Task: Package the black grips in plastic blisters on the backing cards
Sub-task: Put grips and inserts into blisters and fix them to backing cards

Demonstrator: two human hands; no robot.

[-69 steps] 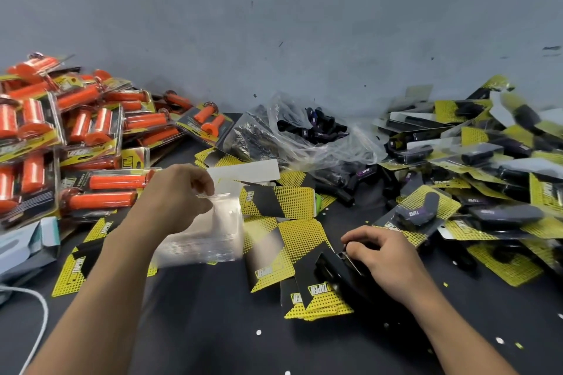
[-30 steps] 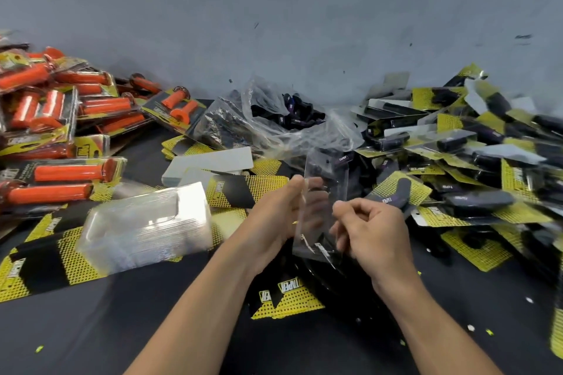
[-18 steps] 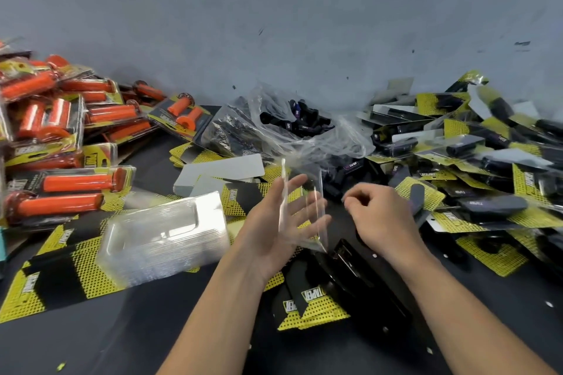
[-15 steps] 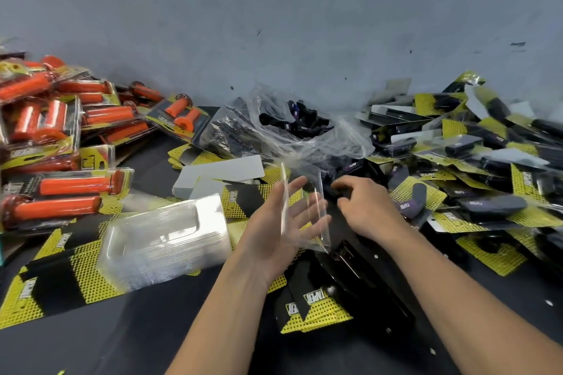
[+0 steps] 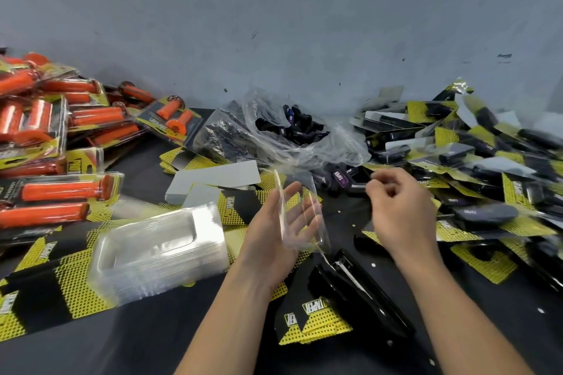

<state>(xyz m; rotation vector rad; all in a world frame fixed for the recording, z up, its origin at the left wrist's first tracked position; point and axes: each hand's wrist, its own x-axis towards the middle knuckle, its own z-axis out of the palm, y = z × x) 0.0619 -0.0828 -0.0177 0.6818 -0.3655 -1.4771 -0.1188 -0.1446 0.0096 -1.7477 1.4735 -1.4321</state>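
My left hand (image 5: pixel 271 243) is palm-up at the centre, holding a clear plastic blister (image 5: pixel 304 219) that stands on edge against its fingers. My right hand (image 5: pixel 402 216) hovers just right of it with curled, blurred fingers, beside loose black grips (image 5: pixel 341 176) on the dark table. I cannot tell whether it holds one. More black grips (image 5: pixel 292 128) lie in an open clear bag at the back. Yellow-and-black backing cards (image 5: pixel 316 323) lie below my hands.
A stack of empty blisters (image 5: pixel 158 250) sits at the left. A black stapler (image 5: pixel 359 292) lies under my right wrist. Packaged orange grips (image 5: pixel 45 143) are heaped far left, packaged black grips (image 5: pixel 487 161) at the right. White card backs (image 5: pixel 213 176) lie mid-table.
My left hand took one blister off the stack and now holds it alone. My right hand let go of it, reached to the loose grips, then drew back to the right.
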